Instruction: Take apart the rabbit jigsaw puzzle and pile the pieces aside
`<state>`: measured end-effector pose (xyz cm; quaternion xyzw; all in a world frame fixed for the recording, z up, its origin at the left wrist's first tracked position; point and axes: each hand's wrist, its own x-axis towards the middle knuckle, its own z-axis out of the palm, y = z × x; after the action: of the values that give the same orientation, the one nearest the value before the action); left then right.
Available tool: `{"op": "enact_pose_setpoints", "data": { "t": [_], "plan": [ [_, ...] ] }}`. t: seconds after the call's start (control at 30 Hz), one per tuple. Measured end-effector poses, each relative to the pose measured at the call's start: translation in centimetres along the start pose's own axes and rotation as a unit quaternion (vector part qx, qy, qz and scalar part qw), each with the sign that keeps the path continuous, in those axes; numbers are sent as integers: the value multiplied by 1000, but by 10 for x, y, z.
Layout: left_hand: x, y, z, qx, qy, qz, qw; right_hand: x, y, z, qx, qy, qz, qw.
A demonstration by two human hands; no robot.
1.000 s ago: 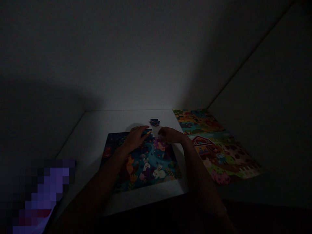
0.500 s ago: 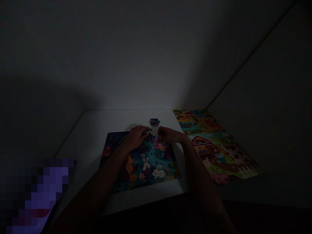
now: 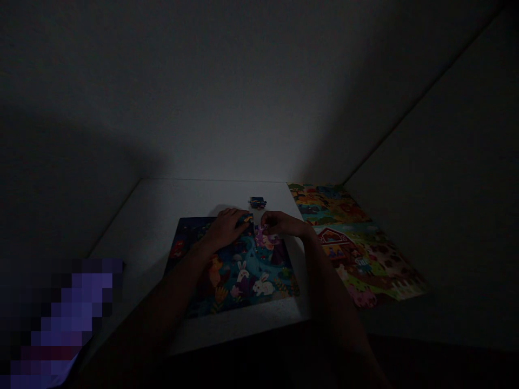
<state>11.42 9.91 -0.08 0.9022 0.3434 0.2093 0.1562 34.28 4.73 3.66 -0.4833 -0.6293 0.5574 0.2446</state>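
A dark-blue night-scene jigsaw puzzle (image 3: pixel 239 270) with white rabbits lies on the white table (image 3: pixel 154 227) in front of me. My left hand (image 3: pixel 225 227) rests flat on its far edge, fingers on a blue piece at the top. Just to the right, my right hand (image 3: pixel 281 223) pinches a pink and purple puzzle piece (image 3: pixel 265 236) at the puzzle's upper right corner. A single loose dark-blue piece (image 3: pixel 257 202) sits on the table just beyond both hands. The room is very dim.
A finished farm-scene puzzle (image 3: pixel 348 237) with a red barn lies to the right, over the table's right edge. Grey walls close in behind and at the right. A blurred purple patch (image 3: pixel 65 313) sits at the lower left.
My right hand has shifted slightly left, bringing the pink piece closer to my left hand. The view has tilted a little.
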Motion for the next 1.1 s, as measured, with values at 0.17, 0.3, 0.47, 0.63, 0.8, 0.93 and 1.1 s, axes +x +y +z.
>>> {"op": "enact_pose_setpoints", "data": {
  "t": [0.17, 0.3, 0.47, 0.63, 0.8, 0.93, 1.1],
  "plan": [
    [0, 0, -1, 4, 3, 3, 1000, 1, 1, 0, -8, 5, 5, 1000],
    [0, -1, -2, 14, 2, 23, 1000, -2, 1, -2, -18, -7, -11, 1000],
    [0, 4, -4, 23, 0, 32, 999, -4, 0, -2, 7, -25, -3, 1000],
    [1, 4, 1, -37, 24, -9, 999, -4, 1, -1, 32, -37, 15, 999],
    [6, -2, 5, -81, 73, -14, 994, -1, 3, -2, 13, -49, 15, 999],
    [7, 0, 6, -41, 75, -17, 996, 1, 3, -3, -36, -45, -4, 998],
    [5, 5, 9, -11, 45, -16, 999, 3, 2, 0, -91, -28, -21, 995]
  ]
}}
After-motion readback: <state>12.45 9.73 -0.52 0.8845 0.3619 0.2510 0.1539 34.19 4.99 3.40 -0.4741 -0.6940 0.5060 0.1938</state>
